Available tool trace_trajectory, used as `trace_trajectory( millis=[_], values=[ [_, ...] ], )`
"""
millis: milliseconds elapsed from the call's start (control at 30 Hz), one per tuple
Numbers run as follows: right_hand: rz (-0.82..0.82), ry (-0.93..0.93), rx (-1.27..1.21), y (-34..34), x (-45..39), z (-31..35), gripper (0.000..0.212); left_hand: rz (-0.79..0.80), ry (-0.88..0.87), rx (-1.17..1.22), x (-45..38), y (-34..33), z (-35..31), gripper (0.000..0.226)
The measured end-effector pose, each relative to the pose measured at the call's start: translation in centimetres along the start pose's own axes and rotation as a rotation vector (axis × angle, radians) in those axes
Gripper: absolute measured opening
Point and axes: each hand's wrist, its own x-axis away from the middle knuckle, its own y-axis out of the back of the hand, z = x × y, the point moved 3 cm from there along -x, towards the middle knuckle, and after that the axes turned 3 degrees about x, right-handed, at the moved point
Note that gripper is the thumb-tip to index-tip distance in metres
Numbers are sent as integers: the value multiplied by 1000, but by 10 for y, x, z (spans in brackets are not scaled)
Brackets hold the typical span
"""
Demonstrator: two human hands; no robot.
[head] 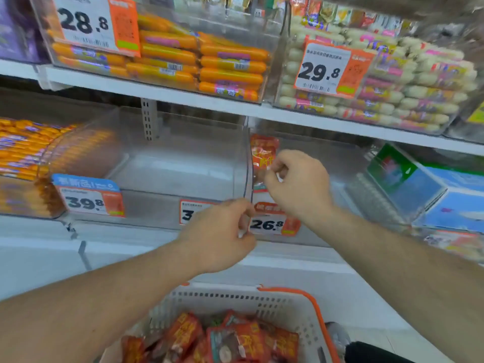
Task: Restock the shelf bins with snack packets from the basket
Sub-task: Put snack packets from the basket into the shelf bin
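A grey basket [296, 307] with orange handles sits low in front of me, holding several red snack packets [243, 341]. One red snack packet [262, 155] stands upright inside a clear shelf bin [337, 163], against its left wall. My right hand [298, 184] is inside that bin, its curled fingertips pinching the packet's right edge. My left hand [222, 234] hovers lower, fingers curled at the bin's front left corner beside the 26.8 price tag [275, 225]; blur hides whether it grips anything.
A clear bin [178, 166] to the left holds nothing. Further left is a bin of orange sausages [23, 150]. A blue and green box [432, 189] fills the bin to the right. The upper shelf [183, 96] carries bins of orange and white sausages.
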Motion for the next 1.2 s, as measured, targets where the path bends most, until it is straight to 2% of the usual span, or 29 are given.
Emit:
trace_trajectory(
  millis=[33, 67, 133, 200, 267, 333, 367, 433, 467, 500, 567, 633, 767, 867, 933, 1000, 1067, 1133, 1200],
  values=[
    [-89, 106, -57, 3, 18, 9, 12, 140, 33, -50, 12, -8, 6, 36],
    [-105, 163, -121, -2, 40, 15, 13, 289, 68, -109, 24, -18, 11, 38],
    [21, 133, -210, -30, 89, 16, 12, 526, 124, -197, 46, -38, 24, 42],
    [346, -55, -165, -72, 135, 5, 12, 650, 153, -247, 61, -56, 35, 44],
    [782, -209, 1, -114, 182, -12, 18, 714, 157, -280, 68, -67, 42, 43],
    [1035, -323, 48, -141, 225, -27, 20, 735, 145, -287, 70, -70, 45, 43],
    [1112, -385, 50, -147, 243, -30, 27, 740, 141, -277, 70, -69, 45, 44],
    [1206, -466, 35, -157, 273, -31, 83, 749, 138, -256, 71, -68, 46, 46],
    [1236, -491, 33, -162, 285, -30, 108, 750, 139, -248, 71, -68, 47, 47],
    [1268, -506, 43, -165, 295, -28, 124, 749, 141, -237, 71, -68, 47, 47],
    [1319, -469, 72, -169, 308, -22, 135, 744, 151, -218, 70, -68, 49, 46],
    [1310, -367, 150, -168, 315, -14, 121, 746, 156, -211, 70, -69, 50, 47],
    [1250, -100, 280, -161, 312, 3, 65, 770, 153, -215, 70, -70, 52, 47],
    [1203, -30, 258, -154, 305, 4, 43, 783, 165, -225, 70, -70, 56, 48],
    [1178, -150, 192, -151, 304, -2, 33, 785, 177, -227, 70, -70, 57, 48],
    [1103, -320, 147, -154, 304, -11, 34, 784, 185, -224, 69, -70, 57, 48],
    [1072, -437, 205, -159, 304, -18, 51, 783, 188, -216, 68, -71, 57, 47],
    [1165, -528, 255, -165, 305, -23, 76, 777, 186, -210, 67, -72, 58, 47],
    [1237, -616, 241, -169, 305, -23, 82, 774, 185, -209, 67, -73, 60, 46]
  ],
)
